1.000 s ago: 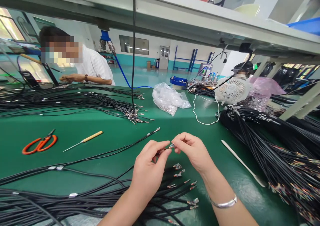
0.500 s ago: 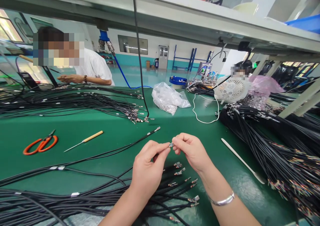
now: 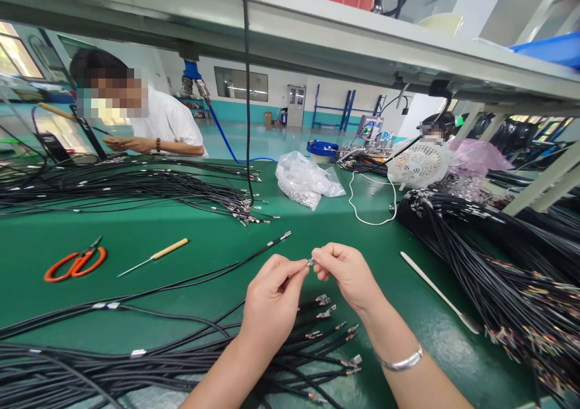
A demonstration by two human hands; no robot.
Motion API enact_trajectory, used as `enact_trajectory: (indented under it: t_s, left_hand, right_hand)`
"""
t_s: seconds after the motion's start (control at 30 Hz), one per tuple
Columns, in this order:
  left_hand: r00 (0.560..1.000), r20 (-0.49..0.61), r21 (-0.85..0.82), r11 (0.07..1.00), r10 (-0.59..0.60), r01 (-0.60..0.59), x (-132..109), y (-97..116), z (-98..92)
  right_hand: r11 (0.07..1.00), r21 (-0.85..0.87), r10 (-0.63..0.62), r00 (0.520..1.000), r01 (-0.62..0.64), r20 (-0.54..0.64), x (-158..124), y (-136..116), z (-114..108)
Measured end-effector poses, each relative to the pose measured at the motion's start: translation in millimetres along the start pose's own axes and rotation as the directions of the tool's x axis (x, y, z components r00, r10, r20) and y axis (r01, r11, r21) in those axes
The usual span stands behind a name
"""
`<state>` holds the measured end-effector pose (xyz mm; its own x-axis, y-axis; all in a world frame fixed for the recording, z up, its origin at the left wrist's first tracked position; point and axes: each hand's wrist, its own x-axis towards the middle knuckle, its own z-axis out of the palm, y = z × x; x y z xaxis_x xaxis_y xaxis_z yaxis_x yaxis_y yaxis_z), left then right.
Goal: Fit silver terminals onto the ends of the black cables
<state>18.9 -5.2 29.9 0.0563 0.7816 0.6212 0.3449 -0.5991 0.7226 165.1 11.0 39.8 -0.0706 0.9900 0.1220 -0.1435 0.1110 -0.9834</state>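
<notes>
Above the green bench mat, my left hand and my right hand meet fingertip to fingertip. Both pinch a small metal cable connector held between them. My left hand's fingers also close round the end of a black cable, mostly hidden by the palm. Just beneath my hands lies a bundle of black cables with metal terminals at their ends. A silver bracelet circles my right wrist.
Orange scissors and a wooden-handled pick lie at left. A white stick, a heap of black cables, a small white fan and a clear bag of parts are at right and back. Another person works opposite.
My hands stay together on the connector, almost still. The hanging black cord in the middle has swung slightly.
</notes>
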Motion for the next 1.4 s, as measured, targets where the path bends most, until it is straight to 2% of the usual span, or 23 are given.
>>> enact_trajectory:
  t_s: [0.13, 0.27, 0.33, 0.47, 0.53, 0.6, 0.7, 0.8, 0.87, 0.97, 1.03, 1.2, 1.3, 1.4]
  left_hand:
    - [1.000, -0.016, -0.003, 1.000, 0.004, -0.004, 0, 0, -0.4]
    - [1.000, -0.017, -0.006, 1.000, -0.013, 0.013, -1, 1, -1.0]
    - [1.000, -0.005, -0.008, 1.000, -0.028, 0.028, -2, 2, -0.6]
    - [0.998, 0.023, 0.006, 0.998, -0.059, 0.059, -1, 1, 1.0]
    - [0.993, 0.077, 0.046, 0.995, -0.092, 0.088, -1, -2, 2.1]
    - [0.980, 0.162, 0.123, 0.987, -0.120, 0.100, -2, -6, 3.3]
    - [0.958, 0.261, 0.257, 0.965, -0.121, 0.052, -4, -14, 3.2]
    - [0.950, 0.280, 0.366, 0.930, -0.138, 0.027, -1, -19, -2.4]
    - [0.934, 0.297, 0.456, 0.889, -0.199, 0.045, 6, -22, -9.0]
    - [0.883, 0.354, 0.604, 0.796, -0.308, 0.035, 23, -30, -17.7]
    - [0.871, 0.360, 0.661, 0.750, -0.335, 0.015, 36, -40, -19.1]
    - [0.898, 0.295, 0.725, 0.689, -0.325, 0.011, 63, -78, -7.6]
    - [0.894, 0.279, 0.723, 0.690, -0.350, 0.045, 73, -95, 0.0]
    - [0.880, 0.262, 0.684, 0.720, -0.397, 0.120, 78, -104, 3.0]
  right_hand:
    - [1.000, 0.026, 0.012, 0.999, -0.013, 0.042, -1, -2, -1]
    - [0.996, -0.082, -0.013, 0.992, 0.023, 0.122, -2, -7, -4]
    - [0.990, -0.136, -0.015, 0.993, 0.031, 0.115, -2, -8, -4]
    - [0.990, -0.139, -0.010, 0.995, 0.024, 0.100, -1, -8, -2]
    - [0.987, -0.158, -0.005, 0.997, 0.017, 0.077, 1, -6, -4]
    - [0.968, -0.250, 0.001, 1.000, 0.004, 0.017, 4, -1, -8]
    - [0.867, -0.495, 0.010, 0.995, -0.057, -0.097, 13, 10, -23]
    - [0.676, -0.719, 0.084, 0.986, -0.161, -0.143, 24, 24, -41]
    - [0.582, -0.787, 0.163, 0.978, -0.202, -0.131, 28, 32, -51]
    - [0.514, -0.829, 0.264, 0.960, -0.220, -0.091, 29, 38, -63]
    - [0.468, -0.856, 0.284, 0.955, -0.218, -0.088, 28, 39, -68]
    - [0.423, -0.884, 0.151, 0.978, -0.196, -0.145, 28, 33, -69]
    - [0.462, -0.872, 0.086, 0.987, -0.161, -0.136, 29, 32, -61]
    - [0.503, -0.858, 0.039, 0.995, -0.103, -0.096, 29, 31, -53]
